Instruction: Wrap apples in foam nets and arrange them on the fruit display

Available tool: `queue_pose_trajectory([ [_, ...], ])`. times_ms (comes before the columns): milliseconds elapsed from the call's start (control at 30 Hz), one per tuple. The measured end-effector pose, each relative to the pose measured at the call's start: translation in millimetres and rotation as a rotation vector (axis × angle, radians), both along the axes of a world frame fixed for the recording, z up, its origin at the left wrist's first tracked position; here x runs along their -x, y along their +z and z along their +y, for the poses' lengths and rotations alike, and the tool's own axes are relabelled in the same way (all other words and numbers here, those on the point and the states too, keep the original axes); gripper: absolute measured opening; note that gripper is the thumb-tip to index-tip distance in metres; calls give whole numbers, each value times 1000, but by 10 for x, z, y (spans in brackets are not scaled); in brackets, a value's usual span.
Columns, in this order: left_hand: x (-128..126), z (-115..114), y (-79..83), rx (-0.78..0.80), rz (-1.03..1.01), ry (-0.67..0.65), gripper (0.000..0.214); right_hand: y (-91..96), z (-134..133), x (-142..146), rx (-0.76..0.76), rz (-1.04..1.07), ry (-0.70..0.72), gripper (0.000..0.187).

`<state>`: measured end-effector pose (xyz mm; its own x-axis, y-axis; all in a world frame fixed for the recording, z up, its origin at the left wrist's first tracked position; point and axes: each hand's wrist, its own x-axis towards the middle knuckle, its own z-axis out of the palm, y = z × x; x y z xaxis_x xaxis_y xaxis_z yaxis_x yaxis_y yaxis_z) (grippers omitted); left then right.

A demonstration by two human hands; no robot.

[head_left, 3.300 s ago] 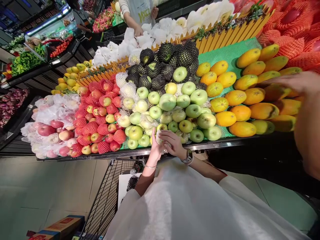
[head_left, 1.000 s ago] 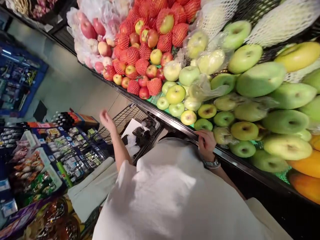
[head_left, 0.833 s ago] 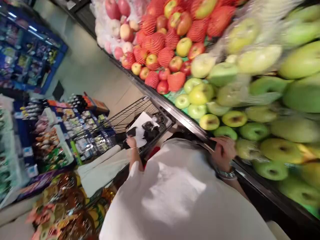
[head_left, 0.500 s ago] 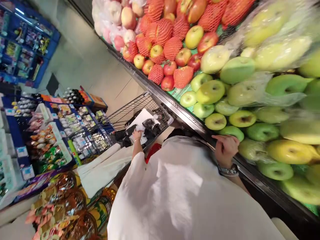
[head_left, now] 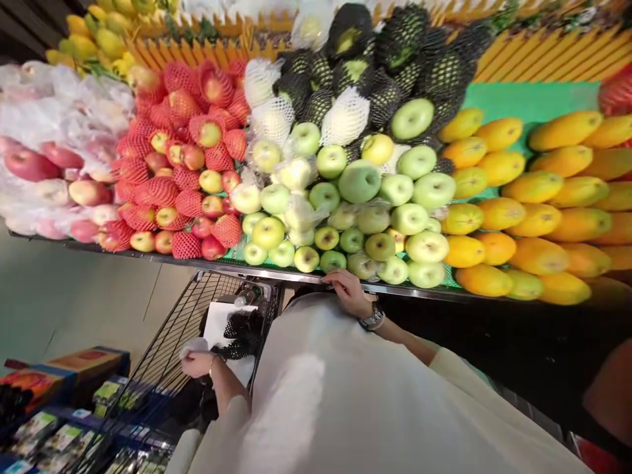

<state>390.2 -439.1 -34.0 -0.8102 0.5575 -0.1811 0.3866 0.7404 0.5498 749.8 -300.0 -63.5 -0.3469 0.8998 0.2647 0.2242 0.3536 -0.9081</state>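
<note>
My left hand (head_left: 196, 364) is above the shopping cart (head_left: 165, 322), closed on a small crumpled whitish piece whose kind I cannot make out. Below and beside it in the cart lie a white sheet-like item (head_left: 217, 322) and black foam netting (head_left: 241, 326). My right hand (head_left: 349, 293), with a watch (head_left: 374, 317) at its wrist, is at the metal edge (head_left: 291, 276) of the fruit stand. Its fingers are loosely curled, and nothing shows in them. Just beyond are green apples (head_left: 333, 261), several of them bagged or in white foam nets.
Red-netted apples (head_left: 162, 191) and bagged pinkish fruit (head_left: 54, 171) fill the stand's left side. Black-netted fruit (head_left: 399, 39) lies behind, yellow papayas (head_left: 540, 257) to the right. Packaged goods (head_left: 64, 438) stand lower left. Another person's arm (head_left: 612, 388) shows at the right edge.
My view has swung right and levelled onto the fruit stand. My left hand has lifted from the black netting and now has a whitish piece in it. My right hand remains by the stand's edge.
</note>
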Motion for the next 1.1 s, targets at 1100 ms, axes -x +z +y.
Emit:
queue_pose_trajectory([
  [1100, -1583, 912, 81, -444, -30, -956, 14, 265, -363, -15, 619, 518, -160, 26],
])
